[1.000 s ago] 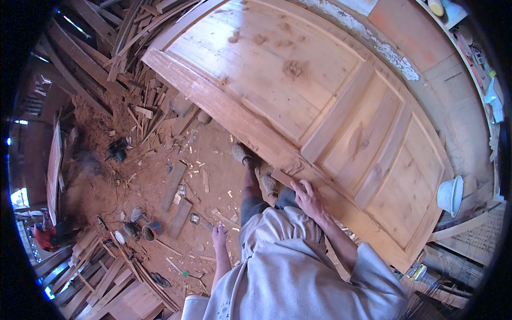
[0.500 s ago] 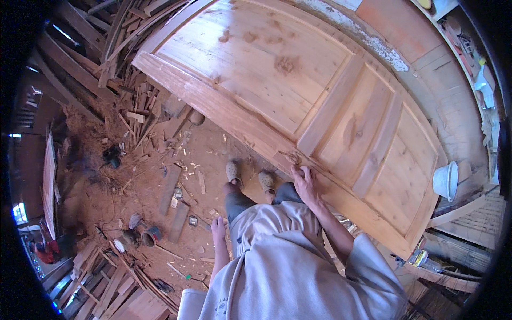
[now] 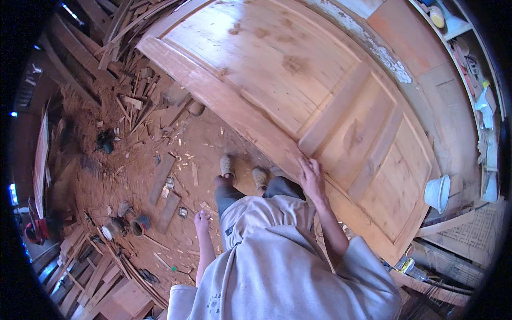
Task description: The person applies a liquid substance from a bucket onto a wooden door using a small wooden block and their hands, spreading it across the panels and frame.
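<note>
A large pale wooden panel door [image 3: 368, 160] lies slantwise in front of me, its near edge beside my legs. My right hand [image 3: 312, 176] rests on the near frame piece where a crosspiece meets it. The fingers are bent and pressed down on the wood; whatever is under them is hidden. My left hand [image 3: 202, 220] hangs at my side over the floor, away from the door. Its fingers are loosely curled with small gaps, and nothing shows in them.
Offcuts [image 3: 140, 104] are heaped by the door's far left corner. Loose boards [image 3: 161, 178], chips and a bucket [image 3: 140, 225] lie on the floor to my left. A pale tub [image 3: 438, 193] stands by the door's right end, near a cluttered shelf [image 3: 472, 64].
My right hand has slid slightly right along the frame piece. A brown scrap seen beyond its fingertips earlier is out of sight. My left hand has swung slightly left with my body.
</note>
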### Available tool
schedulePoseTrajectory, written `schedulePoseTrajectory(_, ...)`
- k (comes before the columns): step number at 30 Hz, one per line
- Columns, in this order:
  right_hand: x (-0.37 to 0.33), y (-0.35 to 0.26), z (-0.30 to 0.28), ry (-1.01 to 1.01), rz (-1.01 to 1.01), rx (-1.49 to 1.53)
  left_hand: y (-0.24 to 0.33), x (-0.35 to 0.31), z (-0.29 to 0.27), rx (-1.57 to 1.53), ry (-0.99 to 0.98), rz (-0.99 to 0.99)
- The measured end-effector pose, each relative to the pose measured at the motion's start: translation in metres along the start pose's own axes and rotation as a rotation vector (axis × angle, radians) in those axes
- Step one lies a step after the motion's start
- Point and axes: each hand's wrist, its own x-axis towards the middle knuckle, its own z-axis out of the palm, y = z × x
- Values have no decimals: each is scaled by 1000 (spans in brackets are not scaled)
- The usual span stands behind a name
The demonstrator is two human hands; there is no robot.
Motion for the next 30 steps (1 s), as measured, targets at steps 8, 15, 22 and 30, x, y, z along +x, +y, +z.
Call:
schedulePoseTrajectory(8,-23,11,26,-88,42,-289,-21,-28,22,119,-47,-106)
schedulePoseTrajectory(15,-24,12,18,-171,64,-298,12,-34,31,227,-51,-11)
schedulePoseTrajectory(22,-6,18,24,-183,77,-174,22,-25,37,247,-81,-11)
schedulePoseTrajectory(30,-3,37,-7,-36,45,-135,19,-34,45,199,-63,28)
